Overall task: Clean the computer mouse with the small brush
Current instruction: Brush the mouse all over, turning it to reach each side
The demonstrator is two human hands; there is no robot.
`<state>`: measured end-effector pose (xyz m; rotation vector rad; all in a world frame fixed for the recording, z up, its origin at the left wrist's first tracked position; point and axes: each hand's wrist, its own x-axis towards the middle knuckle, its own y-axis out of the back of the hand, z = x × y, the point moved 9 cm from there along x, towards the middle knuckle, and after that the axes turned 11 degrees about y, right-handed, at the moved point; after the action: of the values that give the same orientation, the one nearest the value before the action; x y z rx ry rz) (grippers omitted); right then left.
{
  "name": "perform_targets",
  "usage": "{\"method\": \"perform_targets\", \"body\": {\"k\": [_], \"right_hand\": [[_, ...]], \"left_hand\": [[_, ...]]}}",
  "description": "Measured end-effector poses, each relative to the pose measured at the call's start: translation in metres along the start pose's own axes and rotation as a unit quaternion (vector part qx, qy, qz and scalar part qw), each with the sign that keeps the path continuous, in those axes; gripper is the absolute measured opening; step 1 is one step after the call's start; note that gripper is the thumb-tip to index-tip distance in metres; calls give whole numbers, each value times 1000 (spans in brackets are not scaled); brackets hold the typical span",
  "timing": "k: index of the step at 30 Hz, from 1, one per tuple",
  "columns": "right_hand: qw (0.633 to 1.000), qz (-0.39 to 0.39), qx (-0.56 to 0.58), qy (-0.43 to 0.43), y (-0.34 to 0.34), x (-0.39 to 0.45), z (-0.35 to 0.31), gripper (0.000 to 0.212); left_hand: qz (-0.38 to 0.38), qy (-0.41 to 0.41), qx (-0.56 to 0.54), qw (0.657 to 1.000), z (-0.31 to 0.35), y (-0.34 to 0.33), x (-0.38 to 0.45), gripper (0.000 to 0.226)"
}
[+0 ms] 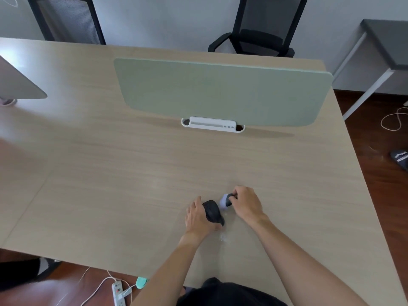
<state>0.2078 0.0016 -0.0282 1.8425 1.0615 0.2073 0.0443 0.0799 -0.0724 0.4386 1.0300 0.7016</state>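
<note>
Hands on mouse and brush

The surface is pale beige with a faint wood grain. The computer mouse in the lower middle of the frame is black, and the small brush beside it has pale lilac-white bristles on a dark grey body. The divider panel across the upper middle is muted sage green, set in a white holder. The floor at the right edge is reddish-brown wood. The chairs along the top are black mesh. The power strip at the lower left is white.
</note>
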Motion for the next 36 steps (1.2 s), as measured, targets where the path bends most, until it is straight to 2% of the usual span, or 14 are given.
{"method": "perform_targets", "body": {"k": [2,5,8,10,13,15,18,21,24,26,28,30,33,36], "right_hand": [[1000,16,9,-10,7,2,5,10],[994,29,102,5,3,1,-7,10],[990,1,140,32,-14,-1,-23,12],[994,-14,99,37,-19,-1,-25,13],[999,8,-35,26,-7,2,-16,13],[998,32,-54,24,3,4,-14,13],[996,48,68,25,2,7,-24,11],[989,-8,148,25,-20,6,-35,11],[998,-22,61,14,-24,4,-27,12],[999,5,-32,13,-12,4,-19,14],[997,43,-53,19,2,5,-17,15],[998,65,19,11,7,6,-17,18],[991,21,136,5,-12,6,-25,19],[993,-32,113,-12,-29,-2,-22,19]], "left_hand": [[2,4,0,1000,1,0,-1,123],[13,9,-24,1000,5,-2,-4,117],[3,9,-50,999,6,-5,-3,120],[-5,11,-68,998,5,-3,-2,125],[-14,12,-77,997,4,1,0,130],[-14,10,-81,997,4,2,-1,131],[-13,12,-96,995,4,4,-3,127],[-14,8,-110,994,6,4,-2,123],[-21,9,-105,994,8,4,-2,128],[-26,3,-98,995,9,4,-1,129],[-27,5,-94,995,11,5,-3,130],[-28,10,-94,995,13,7,-4,130],[-21,16,-102,994,12,9,-5,126],[-23,18,-105,994,11,7,-5,130]]}}
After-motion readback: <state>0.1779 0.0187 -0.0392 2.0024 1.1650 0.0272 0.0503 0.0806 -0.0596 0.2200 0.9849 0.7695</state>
